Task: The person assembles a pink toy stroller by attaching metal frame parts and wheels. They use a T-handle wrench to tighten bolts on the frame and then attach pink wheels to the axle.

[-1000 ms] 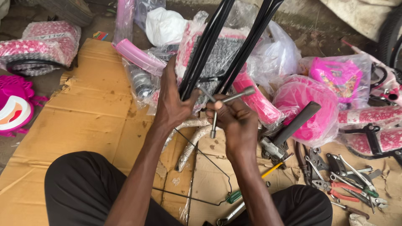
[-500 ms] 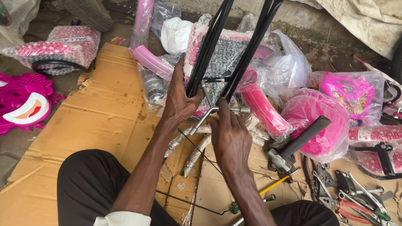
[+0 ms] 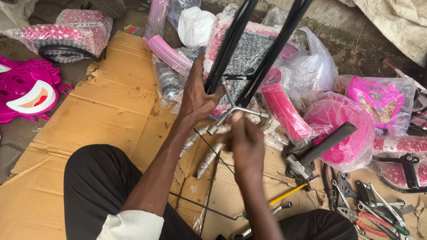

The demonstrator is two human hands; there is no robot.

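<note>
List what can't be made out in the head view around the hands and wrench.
- Right hand: motion-blurred, so its grip on the three-way wrench is unclear.
- Wrench's far socket: hidden behind the black fork tubes; the fastener cannot be seen.
- Fork tubes: cut off by the top edge.
- Left hand fingertips: hidden behind the tubes.

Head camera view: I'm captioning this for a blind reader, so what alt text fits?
A seated person's left hand grips black metal bicycle tubes while the right hand holds a silver three-armed wrench against them. Plastic-wrapped pink bicycle parts and loose hand tools lie around on flattened brown cardboard.
</note>
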